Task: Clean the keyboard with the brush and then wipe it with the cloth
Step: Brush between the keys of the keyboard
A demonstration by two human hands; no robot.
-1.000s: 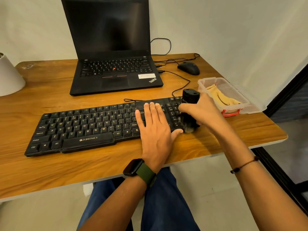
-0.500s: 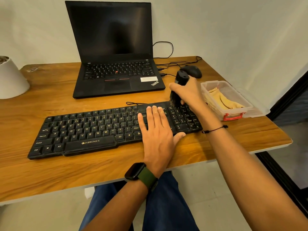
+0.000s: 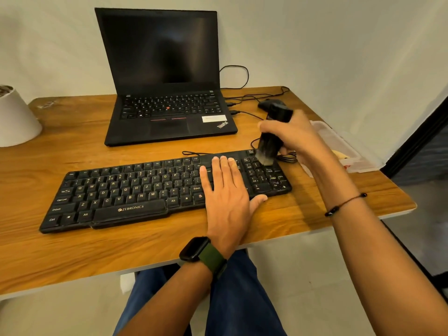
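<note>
**Brush at the numpad's far corner, left hand flat on the keys**

The black Zebronics keyboard (image 3: 150,187) lies across the middle of the wooden table (image 3: 72,253), its long side running from 9 o'clock to 3 o'clock. The left hand (image 3: 226,190) rests flat on the keyboard's right portion, fingers straight and together, thumb spread along the near edge; its grip is released, holding nothing. A smartwatch on a green strap (image 3: 202,253) sits on that wrist.

The right hand (image 3: 294,134) has its grip clenched round the black brush (image 3: 271,139), held nearly upright with the handle end toward 12 o'clock. The pale bristle tips meet the keys at the far right corner of the number pad, just beside the left hand's fingertips. A thin black cord bracelet (image 3: 345,204) circles the right forearm.

At 12 o'clock an open ThinkPad laptop (image 3: 167,93) stands with a dark screen. A black mouse (image 3: 265,104) lies at 1 o'clock, partly hidden behind the brush. At 3 o'clock a clear plastic box (image 3: 339,141) holds a yellow cloth (image 3: 341,155), mostly hidden by the right forearm. A white cone-shaped object (image 3: 17,117) stands at 10 o'clock.
</note>
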